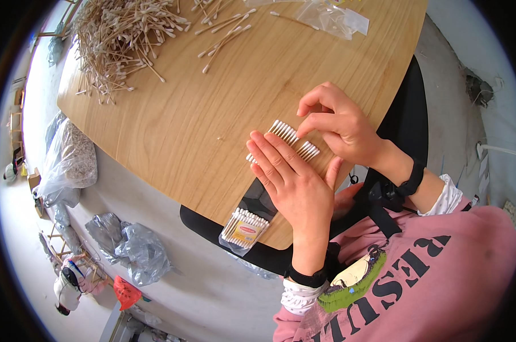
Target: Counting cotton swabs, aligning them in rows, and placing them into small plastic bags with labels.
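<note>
Fingers of the left hand point(292, 176) lie flat and spread, palm down, pressing on a row of cotton swabs point(295, 139) laid side by side on the wooden table point(212, 114); nothing is gripped. White swab tips show just beyond the fingertips and at the left edge of the index finger. Right hand point(340, 125) sits just beyond the left, fingers bent, index fingertip touching the far end of the row; whether it pinches a swab cannot be told. Nearer than the left wrist, at the table edge, lies a filled clear packet of swabs point(245, 228). Well beyond both hands, a large loose pile of swabs point(121, 40) and an empty clear bag point(332, 17) rest on the far side.
</note>
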